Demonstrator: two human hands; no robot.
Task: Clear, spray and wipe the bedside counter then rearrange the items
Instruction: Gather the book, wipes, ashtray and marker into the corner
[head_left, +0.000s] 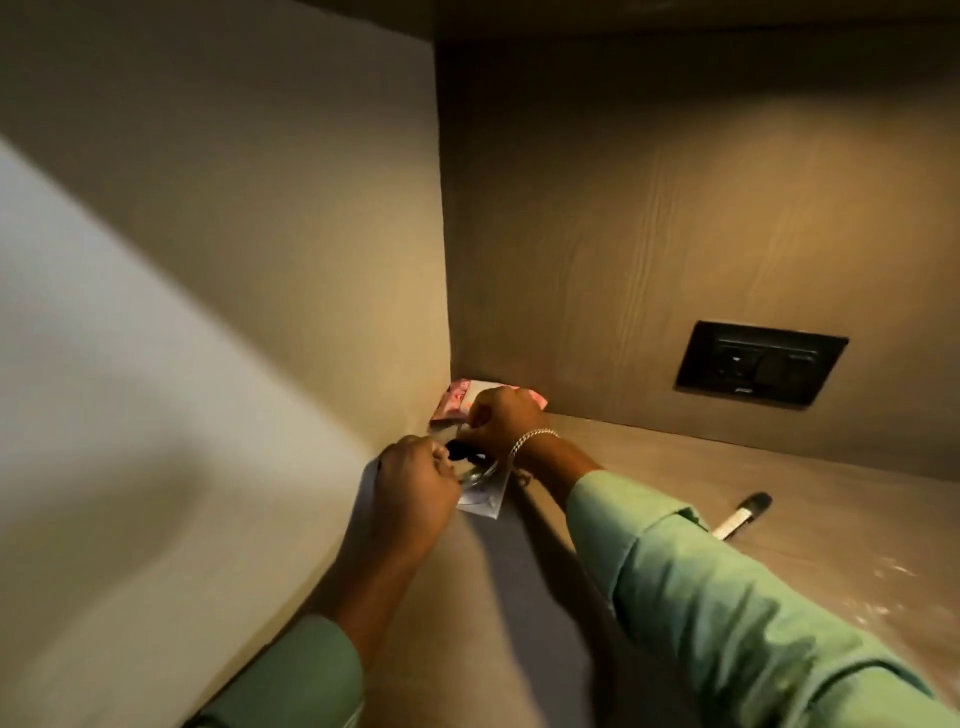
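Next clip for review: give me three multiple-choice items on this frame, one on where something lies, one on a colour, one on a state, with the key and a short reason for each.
1. Where does the pen lie?
A. On the counter, right of the person's right arm
B. In the back corner under the hands
C. Plugged into the wall socket

2. What colour are the sleeves?
A. White
B. Light green
C. Black

3. What are the two hands doing?
A. Resting flat and open on the counter
B. Both at the small items in the back left corner
C. Holding a spray bottle

Key:
1 A: the pen lies alone on the bare surface below the socket plate.
2 B: both forearms show light green fabric.
3 B: the left hand and right hand are curled over the pink packet and white packet.
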